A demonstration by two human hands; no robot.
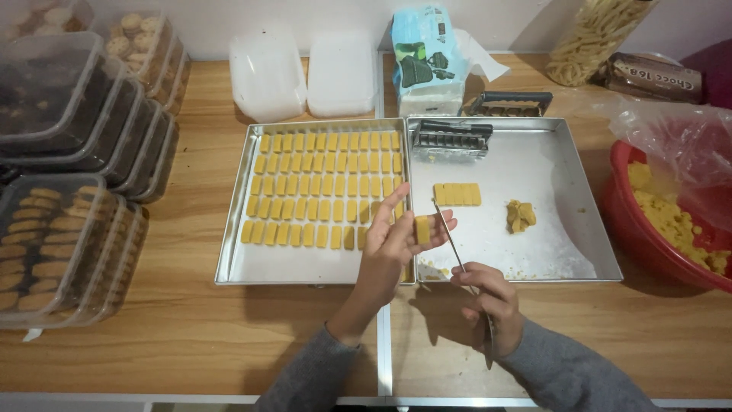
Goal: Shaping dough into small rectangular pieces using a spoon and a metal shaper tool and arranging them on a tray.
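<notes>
My left hand (393, 244) hovers over the seam between two metal trays and holds a small yellow dough piece (422, 230) at its fingertips. My right hand (488, 301) grips a thin knife (448, 235) whose blade points up toward that piece. The left tray (232, 255) carries several rows of yellow dough pieces (324, 187). On the right tray (564, 252) lie a short row of cut pieces (457, 194) and a lump of dough scraps (521, 215).
A metal dough cutter (450, 140) rests at the right tray's top left. A red bowl of dough (667, 217) with a plastic bag stands at right. Stacked clear cookie containers (69, 191) fill the left. White lids (305, 75), a tissue pack (427, 57) and a jar (595, 34) stand behind.
</notes>
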